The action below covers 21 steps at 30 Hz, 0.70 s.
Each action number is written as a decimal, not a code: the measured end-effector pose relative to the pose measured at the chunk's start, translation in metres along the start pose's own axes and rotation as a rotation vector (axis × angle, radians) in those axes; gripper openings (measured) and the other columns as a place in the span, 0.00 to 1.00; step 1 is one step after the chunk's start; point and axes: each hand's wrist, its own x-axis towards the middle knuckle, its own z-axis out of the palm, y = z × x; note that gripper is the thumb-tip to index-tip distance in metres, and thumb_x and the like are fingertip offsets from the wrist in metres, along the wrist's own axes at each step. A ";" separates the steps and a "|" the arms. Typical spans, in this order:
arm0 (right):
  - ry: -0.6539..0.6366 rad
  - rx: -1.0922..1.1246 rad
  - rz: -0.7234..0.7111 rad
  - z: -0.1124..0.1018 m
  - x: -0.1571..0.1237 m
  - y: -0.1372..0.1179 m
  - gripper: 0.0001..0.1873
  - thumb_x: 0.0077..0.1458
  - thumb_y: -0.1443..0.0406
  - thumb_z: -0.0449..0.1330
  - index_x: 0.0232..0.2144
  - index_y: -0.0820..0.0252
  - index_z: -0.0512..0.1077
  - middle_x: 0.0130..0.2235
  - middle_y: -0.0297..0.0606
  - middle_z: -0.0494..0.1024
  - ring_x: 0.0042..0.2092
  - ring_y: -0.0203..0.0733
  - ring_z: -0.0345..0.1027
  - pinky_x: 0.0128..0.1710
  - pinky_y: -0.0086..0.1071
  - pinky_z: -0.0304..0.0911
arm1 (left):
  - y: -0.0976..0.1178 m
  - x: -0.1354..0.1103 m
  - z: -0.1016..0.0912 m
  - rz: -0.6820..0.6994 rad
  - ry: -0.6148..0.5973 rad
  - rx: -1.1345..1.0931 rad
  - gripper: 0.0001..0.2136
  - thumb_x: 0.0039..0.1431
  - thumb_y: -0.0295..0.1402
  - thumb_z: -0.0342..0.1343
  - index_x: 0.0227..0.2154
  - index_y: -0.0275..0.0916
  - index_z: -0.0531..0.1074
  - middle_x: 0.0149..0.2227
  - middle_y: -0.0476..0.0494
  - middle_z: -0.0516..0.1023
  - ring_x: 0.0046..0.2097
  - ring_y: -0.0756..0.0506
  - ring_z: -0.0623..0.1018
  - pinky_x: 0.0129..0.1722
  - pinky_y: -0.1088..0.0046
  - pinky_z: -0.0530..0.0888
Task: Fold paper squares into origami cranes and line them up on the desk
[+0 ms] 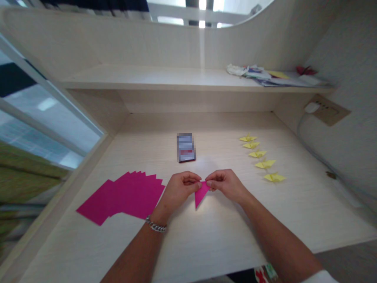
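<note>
Presumably for steadiness, left hand (180, 188) and right hand (227, 184) pinch, thumb against fingers, opposite upper corners of a bright-pink folded-paper triangle (200, 194).

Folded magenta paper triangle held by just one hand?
No, the left hand and the right hand both pinch the folded magenta paper triangle near its top.

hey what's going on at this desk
A person's left hand and right hand both pinch a small folded pink paper. Off to the left, pink sheets lie fanned out. To the right, five folded yellow paper pieces sit in a row. Beyond the hands lies a pixelated phone-like object.
</note>
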 end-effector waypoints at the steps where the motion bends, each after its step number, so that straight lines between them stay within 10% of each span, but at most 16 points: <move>1: -0.004 -0.010 -0.006 0.000 -0.001 -0.001 0.11 0.46 0.62 0.64 0.30 0.65 0.77 0.23 0.36 0.75 0.25 0.33 0.66 0.27 0.28 0.62 | 0.001 0.000 0.001 -0.007 -0.026 0.005 0.08 0.46 0.31 0.63 0.31 0.35 0.76 0.30 0.43 0.80 0.31 0.48 0.78 0.32 0.73 0.74; 21: 0.165 0.167 0.027 0.007 0.000 -0.005 0.15 0.36 0.62 0.69 0.29 0.65 0.75 0.22 0.37 0.76 0.24 0.36 0.69 0.28 0.31 0.65 | 0.008 -0.002 0.007 -0.020 -0.012 0.008 0.07 0.50 0.34 0.60 0.30 0.36 0.78 0.29 0.43 0.81 0.32 0.46 0.78 0.32 0.73 0.73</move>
